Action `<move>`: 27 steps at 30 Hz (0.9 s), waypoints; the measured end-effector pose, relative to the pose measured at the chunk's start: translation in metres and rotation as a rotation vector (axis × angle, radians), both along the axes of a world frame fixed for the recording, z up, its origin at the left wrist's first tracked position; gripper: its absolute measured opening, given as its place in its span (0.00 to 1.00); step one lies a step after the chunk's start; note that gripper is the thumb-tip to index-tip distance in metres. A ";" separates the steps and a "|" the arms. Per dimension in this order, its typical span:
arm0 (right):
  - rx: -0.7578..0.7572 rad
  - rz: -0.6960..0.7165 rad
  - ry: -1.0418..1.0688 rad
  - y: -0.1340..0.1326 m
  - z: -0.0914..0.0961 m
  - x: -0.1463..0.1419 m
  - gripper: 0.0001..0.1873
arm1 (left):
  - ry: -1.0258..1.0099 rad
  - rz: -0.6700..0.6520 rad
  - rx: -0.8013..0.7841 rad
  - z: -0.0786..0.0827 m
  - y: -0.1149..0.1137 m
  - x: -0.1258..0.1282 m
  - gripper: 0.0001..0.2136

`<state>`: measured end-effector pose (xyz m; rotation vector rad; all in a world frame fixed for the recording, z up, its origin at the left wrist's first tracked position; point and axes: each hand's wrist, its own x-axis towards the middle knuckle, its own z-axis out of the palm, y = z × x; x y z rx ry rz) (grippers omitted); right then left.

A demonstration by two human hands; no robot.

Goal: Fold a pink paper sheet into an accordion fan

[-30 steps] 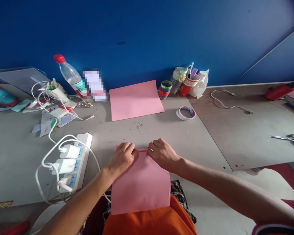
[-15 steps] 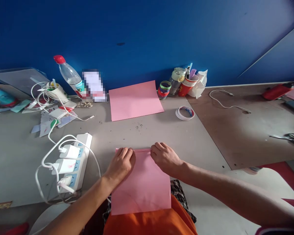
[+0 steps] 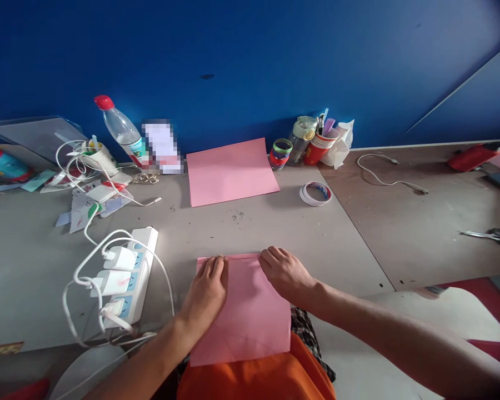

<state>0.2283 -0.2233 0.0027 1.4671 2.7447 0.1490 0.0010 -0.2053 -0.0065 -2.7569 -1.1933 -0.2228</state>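
Observation:
A pink sheet of paper [image 3: 244,314] lies at the near edge of the grey table [image 3: 275,228], hanging over the edge toward my lap. Its far edge shows a narrow folded strip. My left hand [image 3: 206,291] lies on the sheet's upper left part, fingers stretched out and pressed flat. My right hand [image 3: 285,275] rests on the upper right corner, fingers bent and pressing down on the fold. A second pink sheet [image 3: 231,171] lies flat farther back near the blue wall.
A white power strip [image 3: 127,272] with chargers and cables sits left of my hands. Plastic bottle [image 3: 123,130], paper scraps and a cup are at back left. Tape roll [image 3: 315,193], red cup with tools [image 3: 319,147], a white cable [image 3: 389,175] and scissors [image 3: 491,236] lie to the right.
Both hands have slid apart and slightly toward me along the folded far edge. My left hand has opened from curled fingers to flat fingers.

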 end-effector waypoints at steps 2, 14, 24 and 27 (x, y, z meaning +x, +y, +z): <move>0.001 -0.018 0.005 -0.001 -0.001 0.002 0.13 | -0.019 0.006 -0.025 -0.001 0.000 -0.003 0.22; 0.062 -0.066 0.092 -0.008 -0.006 0.022 0.16 | -0.011 0.025 -0.025 -0.007 -0.002 -0.017 0.21; 0.082 -0.054 0.105 -0.007 -0.011 0.022 0.17 | 0.012 0.070 -0.050 -0.004 -0.003 -0.023 0.22; 0.075 -0.058 0.101 -0.007 -0.011 0.022 0.17 | 0.033 0.077 -0.072 0.003 -0.002 -0.018 0.21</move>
